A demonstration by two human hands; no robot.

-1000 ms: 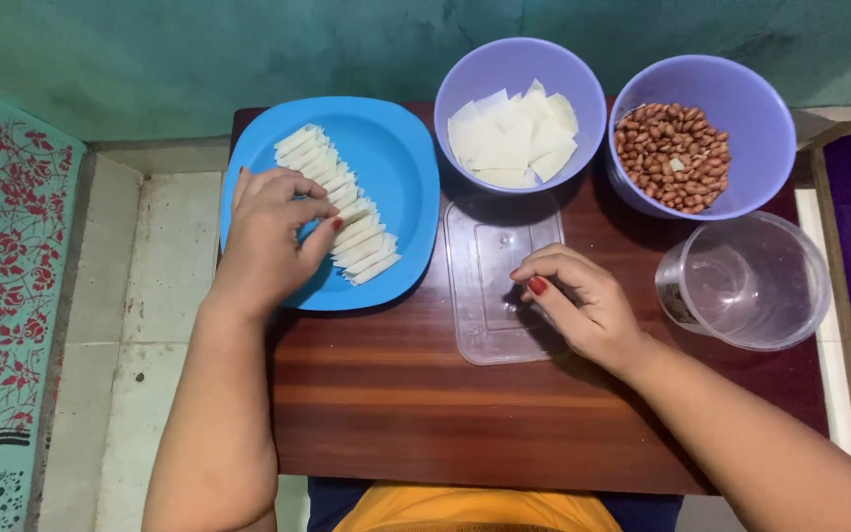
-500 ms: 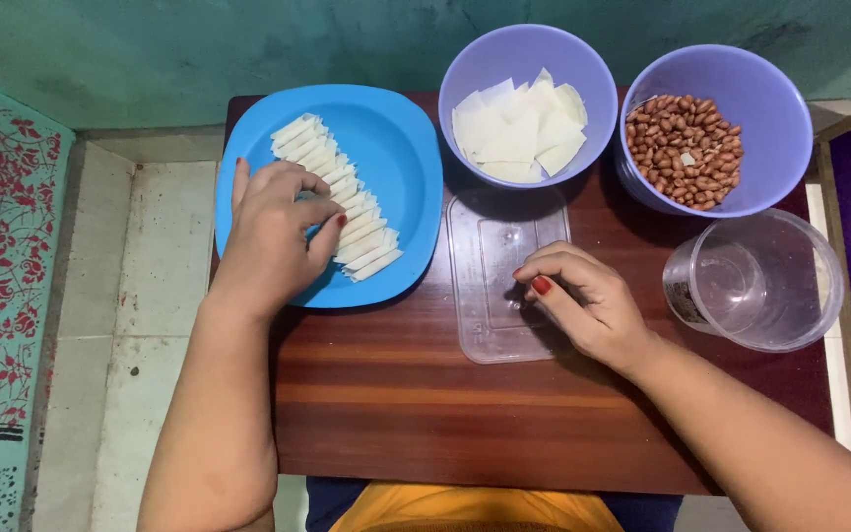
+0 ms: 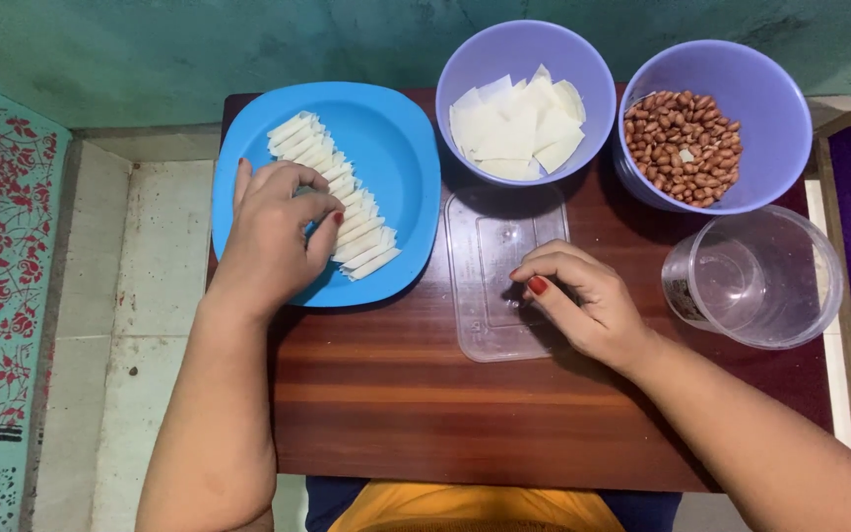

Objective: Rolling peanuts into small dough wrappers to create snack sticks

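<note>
**Two hands at a small wooden table, one on a row of folded white pieces, one on a clear lid**

The left hand is resting on the blue plate, its fingers curling down over the middle of a row of folded white pieces that is running diagonally across the plate. The thumb and fingertips are closing in on the pieces beneath them, though the hand is hiding whether any one piece is actually being pinched, so the grip cannot be told for sure. Pieces are showing above the knuckles and below the thumb, lying edge to edge.

The right hand is sitting with its fingers bent and drawn together on the clear plastic lid, which is lying flat on the wooden table. The fingertips are pressing toward the lid's right-hand part; whether something small is being held under them is hidden.

Just beyond the right hand's fingers, a purple bowl is holding flat white sheets. To the outer side of that hand, a second purple bowl is holding peanuts, and just beside the wrist a clear plastic cup is lying tilted on the table. Between the two hands the lid's left half is showing bare.
</note>
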